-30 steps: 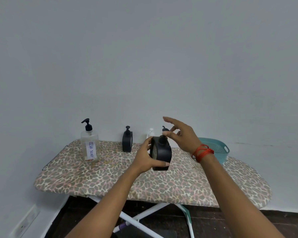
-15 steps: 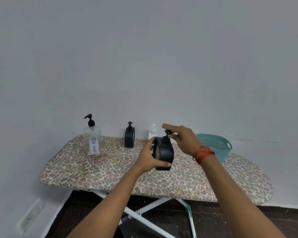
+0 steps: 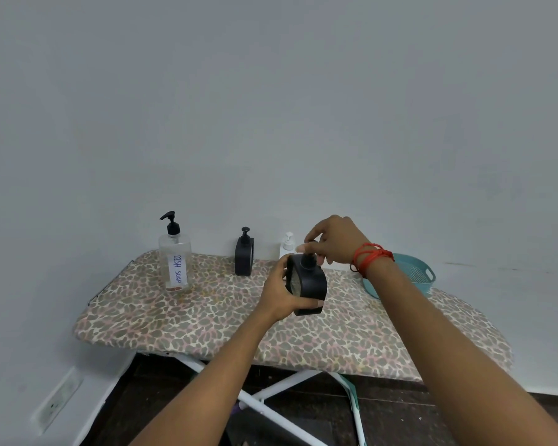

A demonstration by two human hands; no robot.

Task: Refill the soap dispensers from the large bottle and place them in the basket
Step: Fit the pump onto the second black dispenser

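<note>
Head view, single frame. Work surface is an ironing board with a leopard-print fabric cover point(image 3: 207, 320) on white crossed legs, set against a plain grey wall. The left hand point(image 3: 279, 292) is wrapped around the side and lower edge of a black, flat-sided soap dispenser with a rounded top point(image 3: 308, 286), holding it clear of the board, above its middle, tilted a little to the right; thumb lies along the bottom front edge. The right hand point(image 3: 334, 239) comes down from above, fingertips pressed together on the black pump head point(image 3: 308, 259) of that dispenser, pinching it; a red string bracelet point(image 3: 369, 257) is wound round the wrist. At the back left of the board stands the large clear plastic pump bottle with a black pump and a white label reading "DISH SOAP" point(image 3: 174, 257), upright; liquid level cannot be read. To its right, near the wall, stands a second black dispenser of the same shape point(image 3: 244, 254), upright, apart from the big bottle. Further right a small white pump bottle point(image 3: 287, 244) stands by the wall, partly hidden behind the right hand. The teal perforated plastic basket with side handles point(image 3: 416, 273) sits at the back right of the board, partly behind the right forearm; contents cannot be told.
</note>
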